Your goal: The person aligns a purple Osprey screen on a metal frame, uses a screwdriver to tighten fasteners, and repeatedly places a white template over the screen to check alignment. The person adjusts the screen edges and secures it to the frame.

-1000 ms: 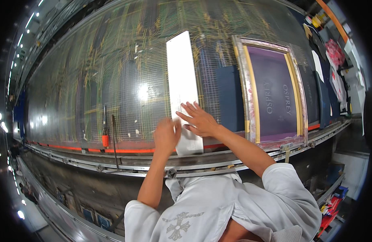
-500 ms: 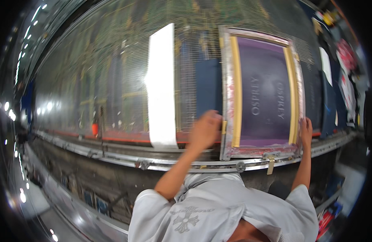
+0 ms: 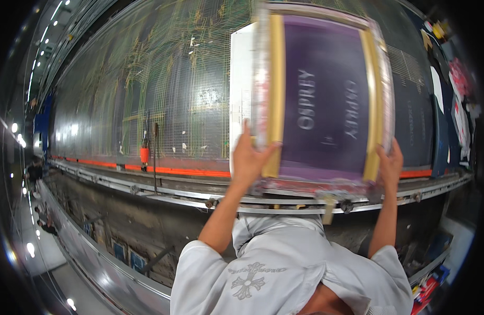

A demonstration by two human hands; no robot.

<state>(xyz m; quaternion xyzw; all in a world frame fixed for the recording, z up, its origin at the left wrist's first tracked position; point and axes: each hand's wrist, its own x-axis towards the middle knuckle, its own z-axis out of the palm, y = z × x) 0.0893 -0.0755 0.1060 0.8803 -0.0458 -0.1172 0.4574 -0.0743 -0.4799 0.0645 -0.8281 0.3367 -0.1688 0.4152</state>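
the framed purple screen sits between left hand and right hand, fingers gripping its opposite sides near the bottom corners.

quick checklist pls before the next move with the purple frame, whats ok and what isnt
1. Left hand on the rectangular frame with purple mesh and yellow side strips: ok, it grips the left side near the closer end.
2. Right hand on the frame's opposite side: ok, it grips there.
3. Long white flat panel fully visible: not ok, the frame hides its right part.
4. Slim tool with an orange handle clear of the frame: ok, it lies well to the left.
5. Frame touching the dark table with yellowish-green lines: cannot tell from this one view.
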